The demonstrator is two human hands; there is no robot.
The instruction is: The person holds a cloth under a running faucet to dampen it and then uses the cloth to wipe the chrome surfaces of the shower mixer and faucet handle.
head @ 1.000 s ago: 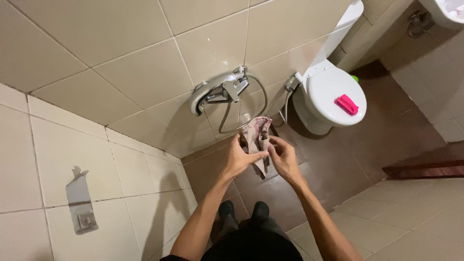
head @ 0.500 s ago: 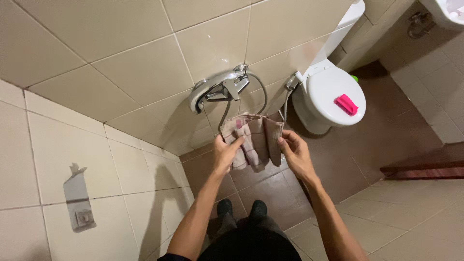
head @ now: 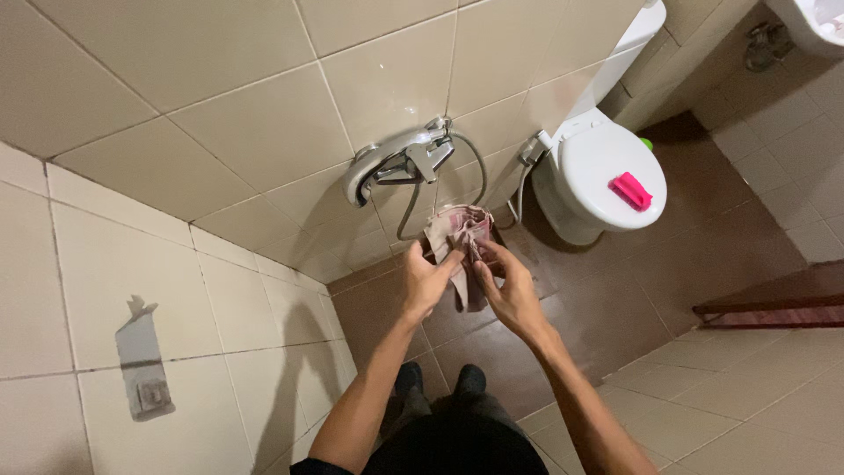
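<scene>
1. Both hands are up in front of the body, gathered close on a small pinkish-beige cloth (head: 459,239) held in the air over the brown tiled floor (head: 607,299).
2. The left hand (head: 428,283) is closed on the cloth's left side, fingers curled in and thumb pressing the fabric.
3. The right hand (head: 508,286) pinches the cloth's right edge; its fingertips meet the fabric just beside the left hand's.
4. The cloth is bunched between the two grips, its top standing above the fingers and a narrow tail hanging down between the hands.
5. Just behind it, on the beige wall tiles, sits a chrome shower mixer tap (head: 396,158) with a grey hose (head: 413,207) looping below.
6. To the right stands a white toilet (head: 598,167), lid down, with a bright pink object (head: 630,191) lying on the lid.
7. Down below, the person's dark shoes (head: 440,380) rest on the floor.
</scene>
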